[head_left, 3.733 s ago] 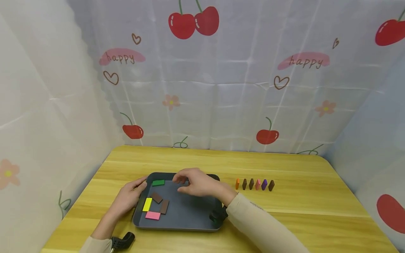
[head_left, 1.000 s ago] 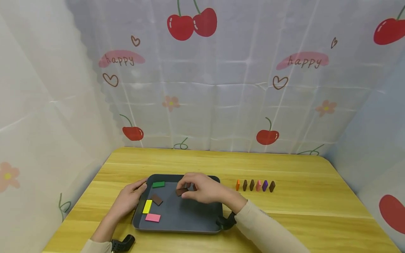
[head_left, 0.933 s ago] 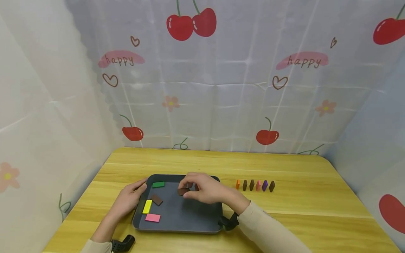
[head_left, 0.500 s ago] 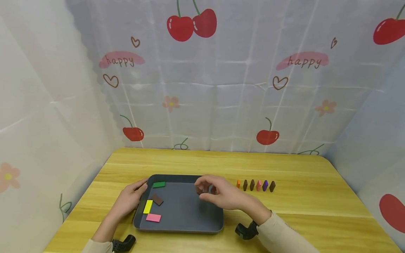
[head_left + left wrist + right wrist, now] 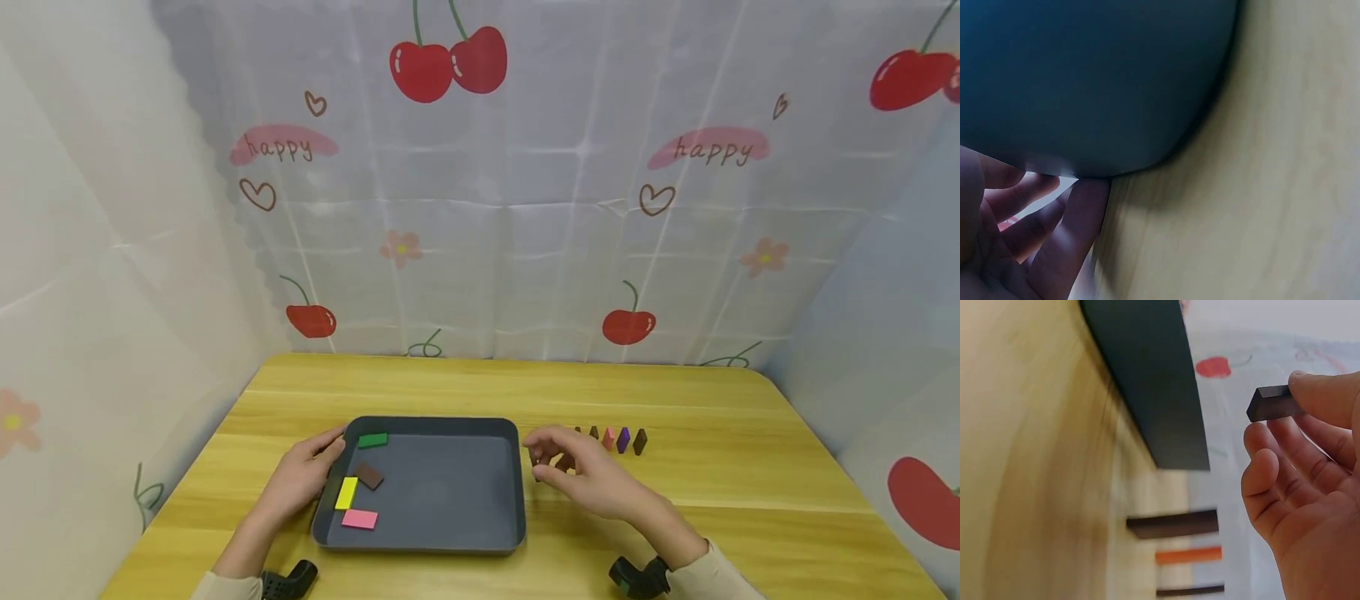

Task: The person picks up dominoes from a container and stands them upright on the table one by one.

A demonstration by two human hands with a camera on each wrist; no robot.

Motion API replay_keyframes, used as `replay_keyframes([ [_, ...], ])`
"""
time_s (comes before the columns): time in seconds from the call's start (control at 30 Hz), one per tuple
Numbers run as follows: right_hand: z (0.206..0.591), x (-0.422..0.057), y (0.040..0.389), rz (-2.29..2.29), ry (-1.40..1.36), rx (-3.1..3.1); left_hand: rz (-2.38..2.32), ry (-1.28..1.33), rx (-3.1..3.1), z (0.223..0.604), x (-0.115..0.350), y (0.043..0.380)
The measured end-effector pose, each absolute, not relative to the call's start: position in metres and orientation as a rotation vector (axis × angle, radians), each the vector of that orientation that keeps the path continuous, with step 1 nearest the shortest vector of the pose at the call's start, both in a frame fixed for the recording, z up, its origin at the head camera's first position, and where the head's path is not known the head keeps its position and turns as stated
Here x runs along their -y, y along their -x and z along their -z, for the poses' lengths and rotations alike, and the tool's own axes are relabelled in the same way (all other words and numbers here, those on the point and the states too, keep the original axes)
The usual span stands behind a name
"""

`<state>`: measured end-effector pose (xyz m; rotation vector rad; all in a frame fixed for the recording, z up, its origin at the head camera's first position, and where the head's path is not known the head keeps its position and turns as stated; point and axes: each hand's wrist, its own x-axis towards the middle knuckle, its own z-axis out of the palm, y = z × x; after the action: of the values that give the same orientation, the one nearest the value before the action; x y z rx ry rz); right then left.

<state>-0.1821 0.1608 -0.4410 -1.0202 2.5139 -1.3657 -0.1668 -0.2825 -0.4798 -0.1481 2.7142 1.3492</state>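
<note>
My right hand [image 5: 585, 467] is just right of the tray, above the table. Its thumb and fingers pinch a dark brown domino [image 5: 1267, 405], whose end sticks out in the right wrist view. My left hand [image 5: 300, 479] rests at the left side of the grey tray [image 5: 427, 543]; in the left wrist view its fingertips touch the outer wall, fingers loosely extended. Along the tray's left part lie a green domino [image 5: 372, 440], a brown domino [image 5: 368, 476], a yellow domino [image 5: 346, 493] and a pink domino [image 5: 360, 520], all flat.
Right of the tray runs a row of upright dominoes, including a pink one [image 5: 608, 439], a purple one [image 5: 623, 440] and a brown one [image 5: 640, 442]. My right hand hides the row's left end; an orange domino [image 5: 1189, 555] shows there in the right wrist view.
One brown domino has been picked up from the tray by my right hand and carried rightward, past the tray's right rim. The left hand stays at the tray's left side.
</note>
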Motion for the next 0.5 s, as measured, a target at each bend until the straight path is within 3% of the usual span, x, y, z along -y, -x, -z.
replay_keyframes([
  [0.5,0.460,-0.202,0.178,1.474,0.741,-2.574,-1.335,0.145,-2.726,0.480,0.282,0.166],
])
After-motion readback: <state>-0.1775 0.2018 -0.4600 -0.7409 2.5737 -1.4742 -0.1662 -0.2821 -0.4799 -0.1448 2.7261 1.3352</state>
